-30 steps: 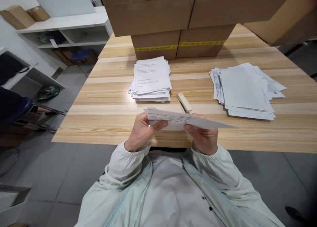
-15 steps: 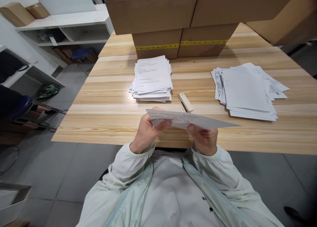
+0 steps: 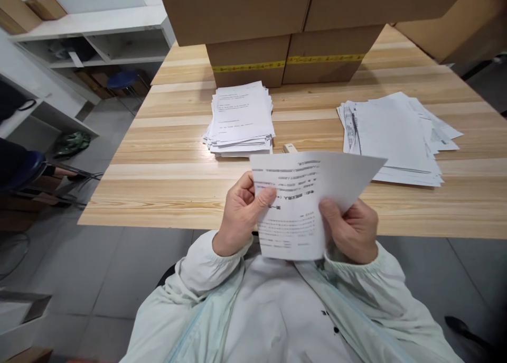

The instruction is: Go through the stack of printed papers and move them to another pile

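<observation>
Our left hand (image 3: 240, 215) pinches the left edge of a printed sheet (image 3: 301, 204), thumb on its face, while our right hand (image 3: 350, 231) grips its lower right side, fingers (image 3: 330, 215) closed on the paper; the sheet is tilted up toward us above the near edge of the desk (image 3: 166, 178). Just behind the sheet's top edge a stapler (image 3: 289, 148) peeks out. Farther back lie a squared paper stack (image 3: 241, 117) and, to the right, a fanned paper pile (image 3: 392, 136), before cardboard boxes (image 3: 285, 30). White shelves (image 3: 91, 40) and grey floor flank the left.
</observation>
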Demonstrator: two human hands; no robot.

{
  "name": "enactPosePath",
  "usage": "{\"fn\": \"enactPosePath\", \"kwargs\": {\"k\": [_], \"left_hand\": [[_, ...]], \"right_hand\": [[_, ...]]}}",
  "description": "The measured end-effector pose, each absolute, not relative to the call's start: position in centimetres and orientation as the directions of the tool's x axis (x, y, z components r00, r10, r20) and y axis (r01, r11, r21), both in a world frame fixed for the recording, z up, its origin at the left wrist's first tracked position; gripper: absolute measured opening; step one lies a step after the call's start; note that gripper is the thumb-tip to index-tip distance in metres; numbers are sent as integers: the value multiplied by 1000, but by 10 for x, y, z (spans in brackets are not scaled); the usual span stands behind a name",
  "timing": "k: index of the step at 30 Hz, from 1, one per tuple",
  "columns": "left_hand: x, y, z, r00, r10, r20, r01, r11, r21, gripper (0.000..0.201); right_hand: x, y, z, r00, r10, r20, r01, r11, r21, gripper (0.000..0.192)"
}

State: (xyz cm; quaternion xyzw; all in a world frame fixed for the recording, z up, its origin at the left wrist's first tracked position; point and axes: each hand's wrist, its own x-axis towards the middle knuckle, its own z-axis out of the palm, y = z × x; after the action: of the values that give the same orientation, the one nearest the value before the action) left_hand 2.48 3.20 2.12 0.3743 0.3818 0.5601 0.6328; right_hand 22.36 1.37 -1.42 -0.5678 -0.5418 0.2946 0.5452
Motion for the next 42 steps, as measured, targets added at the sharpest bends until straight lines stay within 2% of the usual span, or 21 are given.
{"fn": "enactPosePath", "kwargs": {"k": [2,5,7,9,13,17,21,23,25,27,29,31,32,35,38,42], "left_hand": [[36,26,12,63,993,-102,-419,119,900,50],[51,17,-6,87,984,-158,-330,178,927,70],[57,12,-18,144,966,-216,-251,246,936,63],[62,10,-25,255,925,-283,-189,335,923,46],[72,15,-25,475,790,-389,-140,504,852,23],[84,26,-19,495,768,-407,-163,542,824,20],[93,35,-18,488,732,-476,-186,620,762,26],[94,37,-17,477,700,-532,-171,667,725,31],[94,39,-15,463,680,-569,-142,690,709,36],[93,40,-14,446,675,-588,-119,696,709,38],[92,40,-13,438,673,-596,-105,697,710,39],[93,40,-12,429,676,-599,-102,695,712,39],[94,39,-12,424,680,-598,-105,693,714,39],[96,38,-12,403,697,-593,-117,682,722,38],[96,38,-13,384,712,-589,-112,669,735,37],[92,42,-14,388,695,-605,-92,682,725,36]], "right_hand": [[238,7,-14,283,949,138,226,74,-971,22],[262,0,-21,216,972,-96,128,-126,-984,35],[277,-4,-27,138,960,-245,88,-258,-962,40],[291,-5,-32,100,938,-333,78,-341,-937,44],[313,1,-32,73,922,-380,104,-386,-916,49],[321,17,-28,52,914,-402,96,-406,-909,59],[324,30,-30,63,920,-386,159,-391,-907,63],[337,35,-29,7,934,-358,298,-344,-890,65],[360,40,-20,-65,951,-303,564,-216,-797,65],[386,49,0,-121,970,-210,813,-24,-581,63],[400,63,25,-172,983,-62,921,138,-365,59],[391,83,47,-278,954,115,920,299,-253,54],[377,96,54,-363,916,170,881,397,-258,48],[317,142,44,-628,708,322,614,706,-354,39],[263,183,6,-696,606,386,506,795,-335,41],[233,208,-34,-698,628,344,498,771,-398,43]]}}
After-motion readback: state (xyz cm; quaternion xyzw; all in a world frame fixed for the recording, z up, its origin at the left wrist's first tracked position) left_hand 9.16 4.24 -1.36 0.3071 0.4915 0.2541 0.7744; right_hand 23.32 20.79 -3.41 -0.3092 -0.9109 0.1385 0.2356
